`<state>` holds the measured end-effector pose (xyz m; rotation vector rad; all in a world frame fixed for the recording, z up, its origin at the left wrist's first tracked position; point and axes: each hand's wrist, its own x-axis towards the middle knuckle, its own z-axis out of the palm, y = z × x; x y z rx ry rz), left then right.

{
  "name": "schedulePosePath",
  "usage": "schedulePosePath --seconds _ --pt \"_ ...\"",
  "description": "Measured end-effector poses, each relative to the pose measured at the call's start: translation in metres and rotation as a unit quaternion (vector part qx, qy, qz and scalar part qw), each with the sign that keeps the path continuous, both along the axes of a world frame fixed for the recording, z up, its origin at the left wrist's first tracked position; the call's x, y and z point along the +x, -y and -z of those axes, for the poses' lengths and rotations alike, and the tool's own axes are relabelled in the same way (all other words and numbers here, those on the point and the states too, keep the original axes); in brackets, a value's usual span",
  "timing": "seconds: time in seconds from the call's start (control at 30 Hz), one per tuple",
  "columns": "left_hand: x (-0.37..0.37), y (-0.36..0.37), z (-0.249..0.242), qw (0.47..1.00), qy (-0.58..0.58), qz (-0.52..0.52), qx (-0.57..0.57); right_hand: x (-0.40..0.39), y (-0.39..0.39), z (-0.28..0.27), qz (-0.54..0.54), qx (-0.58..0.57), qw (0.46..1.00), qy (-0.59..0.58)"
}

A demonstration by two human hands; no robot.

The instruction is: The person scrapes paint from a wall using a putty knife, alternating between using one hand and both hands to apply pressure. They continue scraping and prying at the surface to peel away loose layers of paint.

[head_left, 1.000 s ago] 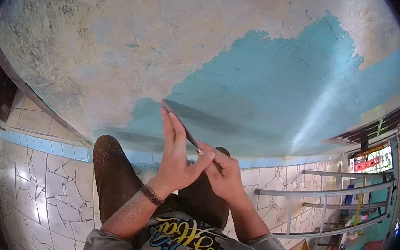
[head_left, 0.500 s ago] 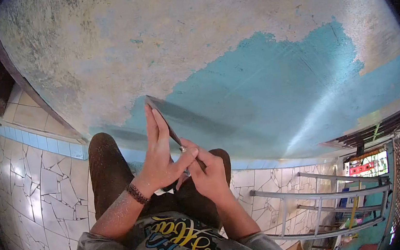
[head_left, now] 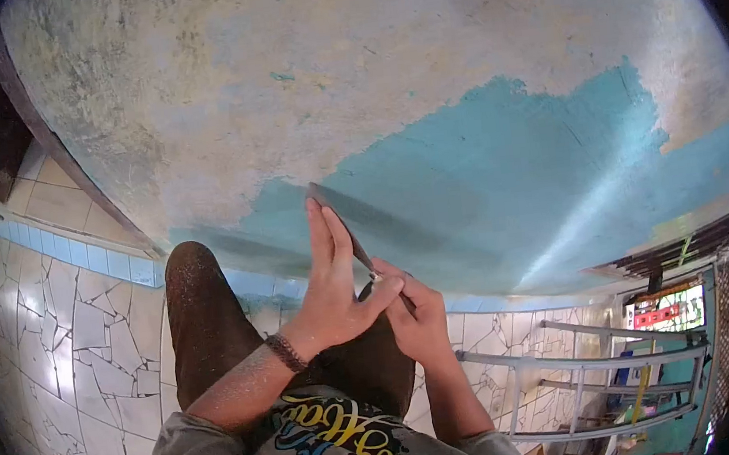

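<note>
A scraper with a broad, thin metal blade [head_left: 349, 236] is held at a slant, its far edge against the wall. My right hand [head_left: 418, 315] wraps round its handle. Along the blade lie the straight fingers of my left hand [head_left: 334, 293], pressed together, while its thumb reaches over to the handle beside my right hand. Most of the handle is hidden by my fingers. The blade edge meets the wall near the border between the glossy turquoise paint [head_left: 493, 178] and the patchy pale bare surface [head_left: 264, 114]. Pale dust speckles my left forearm.
A metal ladder [head_left: 587, 362] stands at the right. Below the wall runs a light blue tile skirting [head_left: 97, 260], above a floor of broken white tiles [head_left: 94, 362]. My bent leg [head_left: 205, 320] is close to the wall. A dark-edged doorway [head_left: 54, 145] is at the left.
Both hands have moved right along the wall with the scraper, which stays in their grip. The view has shifted slightly, so the wall appears a little lower.
</note>
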<state>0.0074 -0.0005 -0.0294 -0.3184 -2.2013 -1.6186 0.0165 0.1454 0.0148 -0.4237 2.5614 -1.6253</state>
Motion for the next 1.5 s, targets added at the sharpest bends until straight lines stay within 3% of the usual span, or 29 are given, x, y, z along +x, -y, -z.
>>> schedulePosePath --seconds 0.13,0.17,0.27,0.4,0.43,0.53,0.67,0.7,0.8,0.9,1.0,1.27,1.37,1.5 --pt "0.0 0.018 0.002 1.0 -0.003 -0.015 -0.02 0.001 0.015 -0.007 -0.023 0.063 0.997 -0.037" --pt "0.002 0.024 0.001 1.0 0.01 -0.005 -0.019 0.006 0.027 -0.011 0.007 0.061 0.998 0.028" --pt "0.006 0.025 0.001 0.999 0.027 0.016 -0.008 0.008 0.017 -0.001 -0.001 0.04 0.999 -0.028" --pt "0.0 0.002 0.005 1.0 0.004 0.005 0.019 0.002 -0.002 -0.008 0.02 0.047 0.999 0.009" --pt "-0.001 0.0 0.005 1.0 0.003 -0.004 0.022 0.001 0.003 -0.008 0.003 0.054 0.998 -0.037" --pt "0.001 0.028 0.003 1.0 0.016 -0.016 -0.011 0.002 0.025 -0.004 0.0 0.039 0.998 0.043" --pt "-0.001 0.003 0.006 1.0 -0.017 -0.006 -0.001 0.002 0.0 -0.005 -0.004 0.049 0.999 0.009" --pt "-0.002 0.002 0.006 1.0 -0.011 -0.008 -0.001 0.001 -0.002 -0.001 0.012 -0.006 1.0 0.019" --pt "-0.001 0.009 0.008 1.0 0.01 -0.018 -0.011 -0.001 0.008 0.003 -0.004 0.057 0.998 0.005" --pt "0.003 0.041 0.006 0.998 0.045 -0.011 -0.033 0.001 0.035 0.005 -0.01 0.038 0.999 0.029" --pt "0.001 0.02 0.01 1.0 -0.008 0.007 -0.03 0.004 0.013 0.001 -0.011 0.066 0.997 -0.035" --pt "0.003 0.028 0.011 1.0 0.018 0.002 -0.018 0.011 0.031 -0.005 0.007 0.006 0.998 0.064" --pt "0.0 0.003 0.013 1.0 0.008 0.016 0.014 0.009 0.003 -0.003 0.019 0.033 0.999 0.003" --pt "0.0 0.012 0.014 1.0 0.014 -0.001 0.007 0.003 0.006 0.007 0.023 0.043 0.998 0.03"
